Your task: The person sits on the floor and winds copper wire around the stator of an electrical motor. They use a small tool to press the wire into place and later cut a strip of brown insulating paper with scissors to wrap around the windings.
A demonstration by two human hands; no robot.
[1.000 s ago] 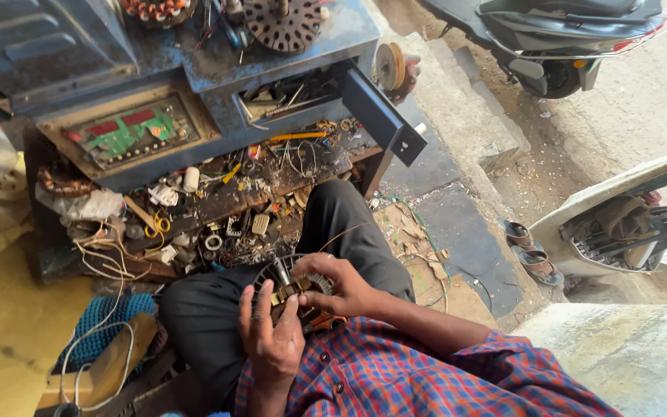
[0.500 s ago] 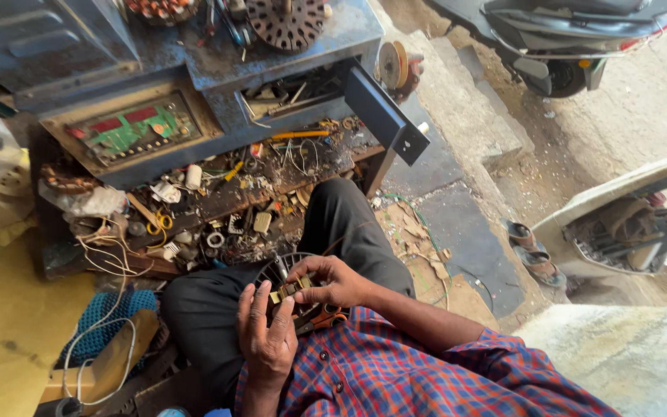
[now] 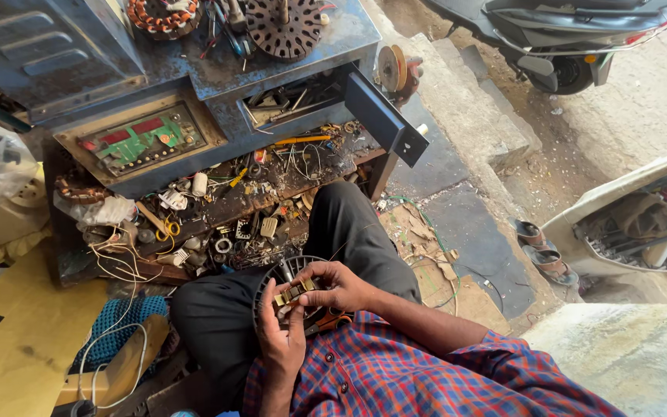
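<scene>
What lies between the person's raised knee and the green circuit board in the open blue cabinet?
In the head view, a cluttered wooden shelf of wires, rings and small parts lies between the knee and the green circuit board.

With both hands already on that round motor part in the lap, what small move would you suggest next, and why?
Probably a slight press of the right hand fingertips, seating the small brass-coloured piece into the dark round stator. The piece lies at the stator's core, pinched between both hands, and the left hand already steadies it from below. How far it is seated cannot be told.
</scene>
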